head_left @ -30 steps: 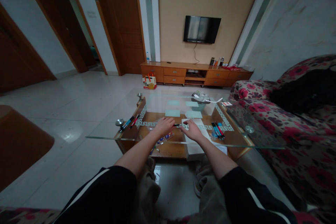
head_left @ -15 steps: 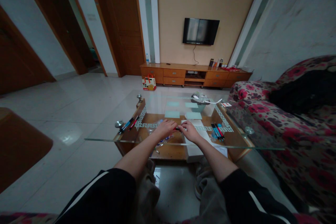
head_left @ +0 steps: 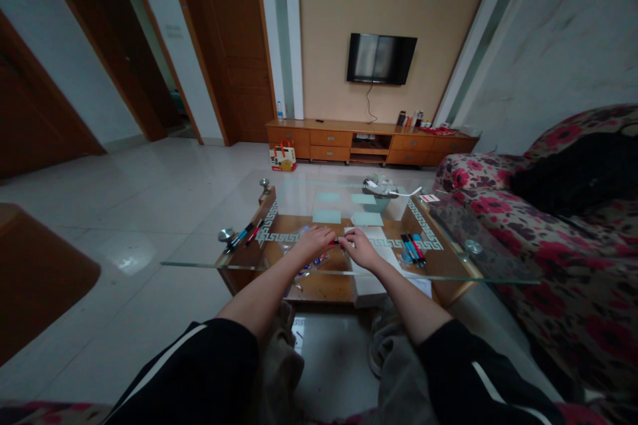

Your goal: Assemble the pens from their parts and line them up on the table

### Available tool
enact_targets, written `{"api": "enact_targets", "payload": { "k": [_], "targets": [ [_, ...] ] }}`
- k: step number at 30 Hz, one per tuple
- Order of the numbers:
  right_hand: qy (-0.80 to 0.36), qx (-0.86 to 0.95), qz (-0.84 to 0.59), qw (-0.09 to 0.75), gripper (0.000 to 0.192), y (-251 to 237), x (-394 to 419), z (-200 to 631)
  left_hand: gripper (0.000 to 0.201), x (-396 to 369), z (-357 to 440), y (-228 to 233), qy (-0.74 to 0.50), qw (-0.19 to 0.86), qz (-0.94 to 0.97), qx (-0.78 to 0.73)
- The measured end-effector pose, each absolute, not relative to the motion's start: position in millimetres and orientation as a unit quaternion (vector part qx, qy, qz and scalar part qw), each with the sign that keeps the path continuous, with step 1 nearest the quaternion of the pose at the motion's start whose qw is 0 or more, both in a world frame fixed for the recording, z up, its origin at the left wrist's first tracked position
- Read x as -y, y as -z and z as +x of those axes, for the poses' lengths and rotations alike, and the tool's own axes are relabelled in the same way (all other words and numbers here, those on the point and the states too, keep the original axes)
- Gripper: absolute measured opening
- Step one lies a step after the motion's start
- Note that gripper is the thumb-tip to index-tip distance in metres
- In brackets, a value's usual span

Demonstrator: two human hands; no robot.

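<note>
at the glass counter front edge | loose pens lie far left | left hand pinches one end of a small pen | right hand pinches the other | best kept level, pulled straight, grips close in

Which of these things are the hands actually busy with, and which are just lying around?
In hand:
- pen, pinched between left hand and right hand

Lying about:
- pens at the glass table's left edge
- pens on the right
- green notes
- basket
- television
</note>
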State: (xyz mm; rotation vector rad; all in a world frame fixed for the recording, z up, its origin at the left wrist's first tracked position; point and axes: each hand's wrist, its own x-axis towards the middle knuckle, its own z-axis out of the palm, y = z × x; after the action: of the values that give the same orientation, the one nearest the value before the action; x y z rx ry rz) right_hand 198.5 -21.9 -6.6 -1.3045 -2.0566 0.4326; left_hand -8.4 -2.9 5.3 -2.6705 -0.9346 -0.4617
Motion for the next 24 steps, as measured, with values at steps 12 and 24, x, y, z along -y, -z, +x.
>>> {"api": "enact_targets", "payload": {
  "k": [12,24],
  "targets": [
    [-0.187,0.769,-0.499,0.353,0.021,11.1,17.0,201.6,0.022,0.9,-7.4,-5.7,0.123,0.118,-0.919,0.356],
    [-0.192,0.764,-0.501,0.360,0.020,6.8,18.8,202.9,0.026,0.3,-8.3,-2.5,0.113,0.131,-0.920,0.351]
  ]
}}
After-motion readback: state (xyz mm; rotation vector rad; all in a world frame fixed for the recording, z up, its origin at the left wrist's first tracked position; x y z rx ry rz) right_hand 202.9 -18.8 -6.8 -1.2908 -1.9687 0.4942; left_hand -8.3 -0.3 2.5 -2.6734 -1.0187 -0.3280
